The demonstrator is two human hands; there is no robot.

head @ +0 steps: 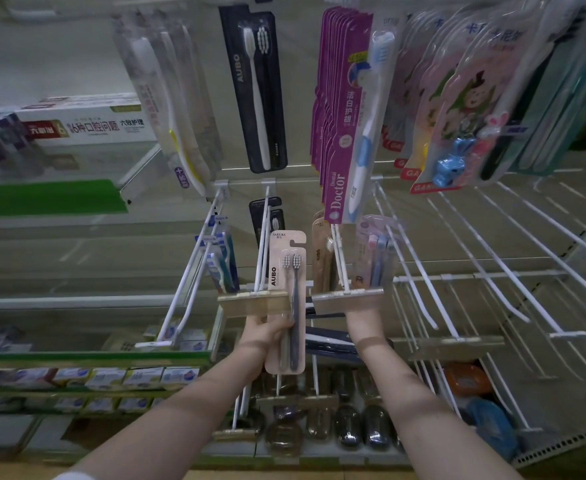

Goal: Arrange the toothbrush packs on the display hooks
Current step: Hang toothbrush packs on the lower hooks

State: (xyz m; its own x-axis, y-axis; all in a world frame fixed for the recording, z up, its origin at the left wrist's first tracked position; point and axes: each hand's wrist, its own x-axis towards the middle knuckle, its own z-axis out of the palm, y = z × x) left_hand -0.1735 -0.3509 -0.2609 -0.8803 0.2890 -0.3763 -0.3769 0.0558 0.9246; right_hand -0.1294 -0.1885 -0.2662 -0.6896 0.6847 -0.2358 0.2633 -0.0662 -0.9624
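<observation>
Head view: my left hand (pixel 270 333) grips a beige AUBO toothbrush pack (pixel 287 271) round its lower half, fingers curled over the front, holding it upright. The pack's hang-notch sits well above my grip, just right of a white display hook (pixel 262 244), whose label strip (pixel 250 304) lies just above my knuckles. My right hand (pixel 356 316) reaches up to the right of the pack, behind a second label strip (pixel 348 298). Whether its fingers are spread or curled I cannot tell. Above it hangs a brown pack (pixel 320 258).
</observation>
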